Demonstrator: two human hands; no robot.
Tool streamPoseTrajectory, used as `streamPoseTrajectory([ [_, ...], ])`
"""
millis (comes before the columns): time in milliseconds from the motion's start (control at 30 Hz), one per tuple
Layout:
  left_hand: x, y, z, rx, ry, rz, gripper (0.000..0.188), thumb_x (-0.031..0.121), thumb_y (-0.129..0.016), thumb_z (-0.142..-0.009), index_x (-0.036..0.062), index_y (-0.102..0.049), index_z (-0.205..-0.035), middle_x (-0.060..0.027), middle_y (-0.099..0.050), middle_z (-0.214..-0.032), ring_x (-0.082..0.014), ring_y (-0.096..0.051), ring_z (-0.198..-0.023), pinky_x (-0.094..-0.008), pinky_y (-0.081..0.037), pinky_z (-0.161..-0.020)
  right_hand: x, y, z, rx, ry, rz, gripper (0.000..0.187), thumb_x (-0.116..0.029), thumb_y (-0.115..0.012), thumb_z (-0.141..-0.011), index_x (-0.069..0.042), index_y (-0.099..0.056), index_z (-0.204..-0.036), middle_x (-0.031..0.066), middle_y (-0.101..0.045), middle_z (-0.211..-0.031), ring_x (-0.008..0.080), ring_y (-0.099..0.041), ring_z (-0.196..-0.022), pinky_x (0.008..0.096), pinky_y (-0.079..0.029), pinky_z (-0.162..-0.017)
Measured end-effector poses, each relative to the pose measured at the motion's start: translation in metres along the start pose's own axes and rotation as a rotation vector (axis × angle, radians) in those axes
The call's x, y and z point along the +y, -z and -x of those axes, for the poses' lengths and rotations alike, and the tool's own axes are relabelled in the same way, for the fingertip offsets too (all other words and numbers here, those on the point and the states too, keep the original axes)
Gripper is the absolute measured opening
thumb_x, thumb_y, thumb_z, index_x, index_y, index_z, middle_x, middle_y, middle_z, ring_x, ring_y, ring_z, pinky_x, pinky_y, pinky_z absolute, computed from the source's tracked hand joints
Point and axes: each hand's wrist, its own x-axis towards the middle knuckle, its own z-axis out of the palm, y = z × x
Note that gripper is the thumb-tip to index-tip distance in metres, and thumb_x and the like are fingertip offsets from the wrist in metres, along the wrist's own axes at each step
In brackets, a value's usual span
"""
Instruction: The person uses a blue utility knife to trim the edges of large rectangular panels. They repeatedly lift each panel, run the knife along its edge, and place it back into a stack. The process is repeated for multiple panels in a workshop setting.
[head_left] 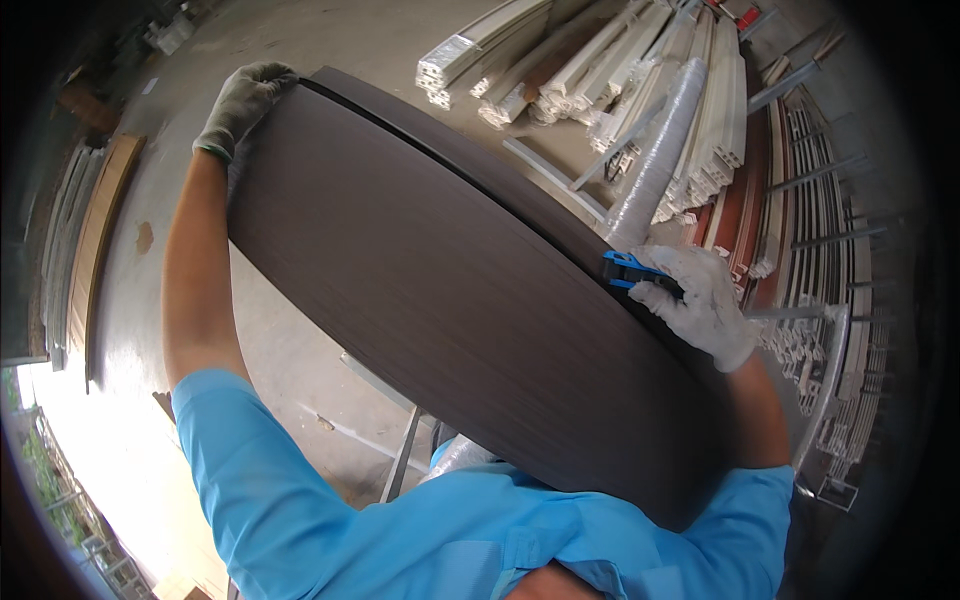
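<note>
A long dark brown wood-grain panel [450, 290] runs slantwise across the view, held close against my blue shirt. My left hand [240, 105], in a grey work glove, grips the panel's far upper-left end. My right hand [700, 300], in a white glove, is shut on a small blue and black tool [625, 270] pressed against the panel's right edge. A thin dark strip follows that upper edge of the panel. The panel's near end hides behind my chest.
Stacks of pale profiles and mouldings [590, 70] lie on the concrete floor ahead, with a wrapped roll [655, 160] across them. Metal racks [830, 270] hold more lengths at right. Wooden boards [95, 230] lean at left. Metal bars [400, 460] lie below the panel.
</note>
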Motion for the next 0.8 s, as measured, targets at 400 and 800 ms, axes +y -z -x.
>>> streamPoseTrajectory([
  [400,-0.006,-0.01,-0.01,0.024,0.11,0.041,0.026,0.022,-0.061,-0.097,0.0013,-0.07,-0.11,-0.0066,-0.071,-0.089,-0.0156,-0.065,-0.079,-0.0309,-0.053,-0.079,-0.009,-0.018,-0.051,-0.034,0.074,-0.051,0.026,-0.028,-0.077,-0.085,-0.008,-0.071,-0.1,0.0111,-0.069,-0.076,0.0249,-0.067,-0.062,0.0374,-0.05,-0.06],
  [800,-0.011,-0.02,-0.022,0.094,0.075,-0.085,0.034,0.032,-0.059,-0.094,0.0041,-0.07,-0.111,-0.0158,-0.071,-0.106,-0.0337,-0.065,-0.101,-0.0399,-0.049,-0.089,-0.054,-0.081,-0.225,-0.035,0.12,0.141,0.035,-0.042,-0.067,-0.092,-0.011,-0.069,-0.11,0.0117,-0.072,-0.079,0.031,-0.072,-0.076,0.0445,-0.056,-0.073],
])
